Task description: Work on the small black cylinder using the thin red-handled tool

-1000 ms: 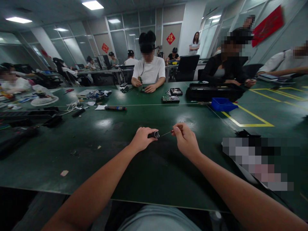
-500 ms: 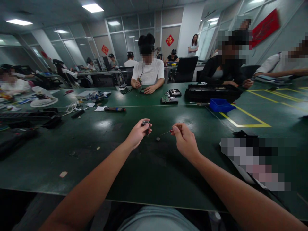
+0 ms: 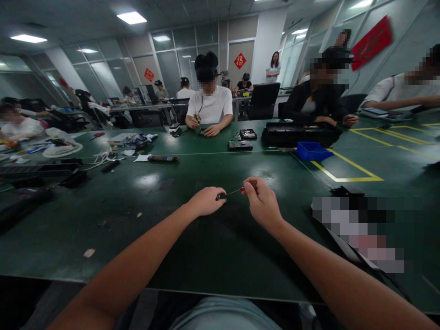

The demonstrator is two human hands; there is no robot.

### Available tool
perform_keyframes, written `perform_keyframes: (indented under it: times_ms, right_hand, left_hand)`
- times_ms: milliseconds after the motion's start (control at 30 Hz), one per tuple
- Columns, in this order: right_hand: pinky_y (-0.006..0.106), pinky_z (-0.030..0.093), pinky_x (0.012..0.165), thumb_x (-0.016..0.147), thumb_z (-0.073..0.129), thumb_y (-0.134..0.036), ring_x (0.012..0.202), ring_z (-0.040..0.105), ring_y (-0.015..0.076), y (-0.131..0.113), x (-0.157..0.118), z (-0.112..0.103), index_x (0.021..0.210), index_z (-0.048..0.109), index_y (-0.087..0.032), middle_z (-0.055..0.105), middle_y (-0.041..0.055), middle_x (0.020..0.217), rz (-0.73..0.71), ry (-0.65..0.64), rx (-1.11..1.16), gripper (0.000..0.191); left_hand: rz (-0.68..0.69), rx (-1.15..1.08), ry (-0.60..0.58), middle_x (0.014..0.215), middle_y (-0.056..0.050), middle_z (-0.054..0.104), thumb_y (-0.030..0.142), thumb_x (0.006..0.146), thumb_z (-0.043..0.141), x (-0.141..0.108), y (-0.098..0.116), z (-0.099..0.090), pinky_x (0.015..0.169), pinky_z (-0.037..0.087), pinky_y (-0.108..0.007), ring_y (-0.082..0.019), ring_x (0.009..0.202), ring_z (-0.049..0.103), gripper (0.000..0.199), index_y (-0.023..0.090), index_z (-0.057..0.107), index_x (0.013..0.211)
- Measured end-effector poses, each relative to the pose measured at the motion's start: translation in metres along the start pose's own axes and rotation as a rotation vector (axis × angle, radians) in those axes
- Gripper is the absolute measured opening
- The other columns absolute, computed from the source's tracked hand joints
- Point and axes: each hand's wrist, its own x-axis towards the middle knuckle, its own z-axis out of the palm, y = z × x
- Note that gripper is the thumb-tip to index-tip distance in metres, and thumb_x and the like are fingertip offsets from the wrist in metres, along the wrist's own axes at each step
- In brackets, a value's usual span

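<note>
My right hand (image 3: pixel 259 198) is closed on the handle of a thin screwdriver (image 3: pixel 234 191), its shaft pointing left. At the shaft's tip is a small dark metal part (image 3: pixel 220 197), between the fingertips of my left hand (image 3: pixel 207 200). The left fingers are bent round this part and partly hide it. Both hands are just above the green table (image 3: pixel 192 247), close together. Whether the left palm holds anything more cannot be seen.
Further off lie a dark pen-like tool (image 3: pixel 162 158), a hard drive (image 3: pixel 239 145), a blue bin (image 3: pixel 313 151) and a long black casing (image 3: pixel 299 134). A person (image 3: pixel 209 103) works across the table. At right lies a blurred-out item.
My left hand has moved down and right, to the small part at the screwdriver's tip. The dark cylindrical thing it held upright no longer shows. My right hand has barely moved.
</note>
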Motion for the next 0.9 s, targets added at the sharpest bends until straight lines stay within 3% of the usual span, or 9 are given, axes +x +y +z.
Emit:
perform_keyframes:
  times_ms: [100,200,300,433,600,700,800,900]
  right_hand:
    - [0.034,0.048,0.071,0.098,0.044,-0.037,0.077,0.068,0.0208,0.0,0.0,0.0,0.096,0.056,-0.023,0.069,0.0033,0.081,0.001,-0.005,-0.005,0.018]
    - [0.034,0.048,0.071,0.098,0.044,-0.036,0.077,0.068,0.0208,0.001,0.0,0.0,0.095,0.057,-0.024,0.069,0.0033,0.081,-0.001,-0.011,-0.01,0.018]
    - [0.034,0.048,0.071,0.098,0.044,-0.036,0.077,0.068,0.0208,0.001,0.0,0.0,0.095,0.057,-0.023,0.069,0.0037,0.082,-0.004,-0.009,-0.004,0.018]
    - [0.033,0.048,0.071,0.098,0.045,-0.036,0.077,0.068,0.0207,0.001,0.0,-0.001,0.095,0.057,-0.023,0.07,0.0037,0.082,-0.006,-0.018,0.001,0.018]
    - [0.033,0.048,0.07,0.098,0.045,-0.035,0.077,0.068,0.0209,0.002,0.0,0.001,0.095,0.057,-0.023,0.07,0.0037,0.081,-0.003,-0.02,-0.009,0.017]
    - [0.034,0.048,0.071,0.097,0.046,-0.035,0.076,0.069,0.0207,0.003,0.001,0.001,0.096,0.058,-0.023,0.07,0.0036,0.081,-0.008,-0.012,-0.004,0.017]
    - [0.034,0.048,0.071,0.098,0.045,-0.036,0.077,0.069,0.021,0.004,0.001,0.002,0.096,0.058,-0.023,0.07,0.004,0.082,-0.006,-0.016,0.003,0.018]
    - [0.034,0.048,0.071,0.098,0.045,-0.036,0.077,0.069,0.0212,0.004,0.001,0.002,0.096,0.058,-0.023,0.07,0.0039,0.081,0.0,-0.021,-0.005,0.018]
  left_hand:
    - [-0.029,0.084,-0.063,0.101,-0.008,0.071,0.038,0.084,0.064,0.004,-0.001,0.005,0.077,0.049,-0.035,-0.026,0.089,0.064,0.028,0.024,0.071,0.108]
    - [-0.03,0.069,-0.052,0.098,-0.007,0.071,0.038,0.084,0.065,0.004,-0.002,0.004,0.075,0.048,-0.034,-0.026,0.089,0.065,0.023,0.024,0.072,0.101]
    - [-0.046,-0.069,0.003,0.099,-0.008,0.072,0.039,0.084,0.064,0.003,-0.008,-0.005,0.074,0.048,-0.032,-0.023,0.087,0.066,0.024,0.022,0.072,0.099]
    - [-0.207,-0.342,0.075,0.08,-0.007,0.07,0.037,0.083,0.066,-0.003,-0.026,-0.028,0.063,0.045,-0.028,-0.017,0.064,0.063,0.031,0.016,0.071,0.104]
    - [-0.398,-0.779,0.317,0.094,-0.007,0.069,0.028,0.084,0.062,-0.028,-0.066,-0.065,0.048,0.028,-0.021,-0.01,0.058,0.053,0.028,0.015,0.068,0.107]
    - [-0.504,-1.142,0.533,0.083,-0.004,0.064,0.02,0.085,0.057,-0.053,-0.093,-0.09,0.046,0.023,-0.02,-0.01,0.057,0.049,0.02,0.014,0.066,0.102]
    - [-0.574,-1.228,0.715,0.069,0.0,0.057,0.02,0.09,0.047,-0.085,-0.118,-0.116,0.048,0.027,-0.019,-0.009,0.055,0.046,0.014,0.015,0.061,0.091]
    - [-0.677,-1.212,0.893,0.059,0.002,0.052,0.022,0.095,0.039,-0.118,-0.138,-0.137,0.049,0.027,-0.017,-0.008,0.052,0.041,0.021,0.015,0.053,0.082]
